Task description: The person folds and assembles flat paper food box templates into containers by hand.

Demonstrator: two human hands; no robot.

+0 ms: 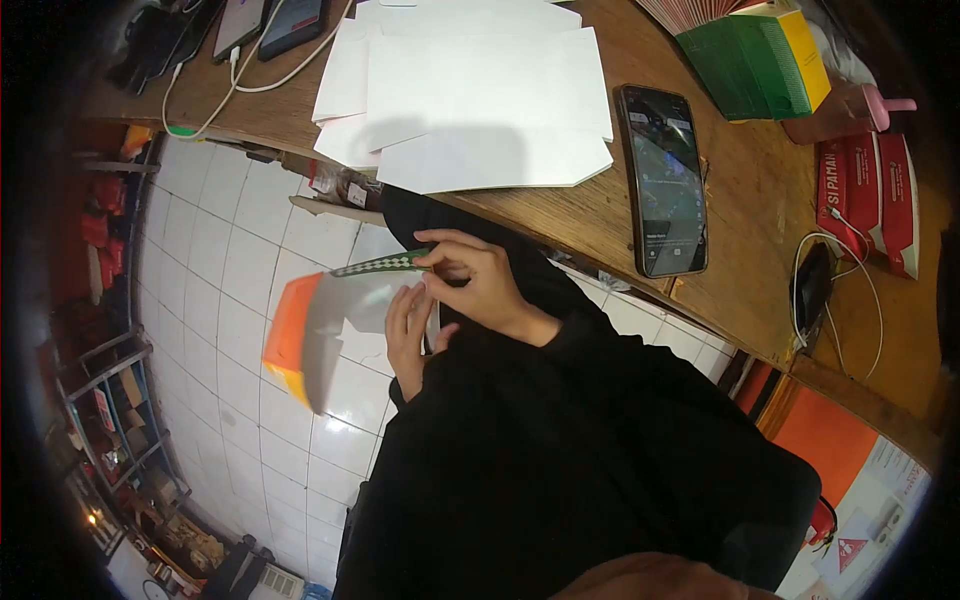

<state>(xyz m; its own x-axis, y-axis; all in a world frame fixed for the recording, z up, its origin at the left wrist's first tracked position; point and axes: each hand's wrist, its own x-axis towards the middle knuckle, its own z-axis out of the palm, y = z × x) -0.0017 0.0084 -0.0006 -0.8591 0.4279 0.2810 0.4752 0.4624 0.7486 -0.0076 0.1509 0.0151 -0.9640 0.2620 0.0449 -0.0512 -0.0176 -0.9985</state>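
A partly folded cardboard box (pixel 292 325) is held over my lap, to the left of the table edge. It has an orange outer side, a yellow corner, a green checkered edge and a pale inside. My right hand (pixel 485 287) pinches the box's near end at the green edge, thumb and forefinger closed together. Just below, my left hand (pixel 406 335) has its fingers pressed against the same end, with the thumb on the other side. The fingers cover the fold between them.
On the wooden table (pixel 560 225) lie stacked flat white card blanks (pixel 480 100) and a lit phone (pixel 668 180). A green and yellow box (pixel 750 70), a red carton (pixel 868 190) and a cabled black device (pixel 811 290) are at the right. Shelves (pixel 110 420) stand left beyond the tiled floor.
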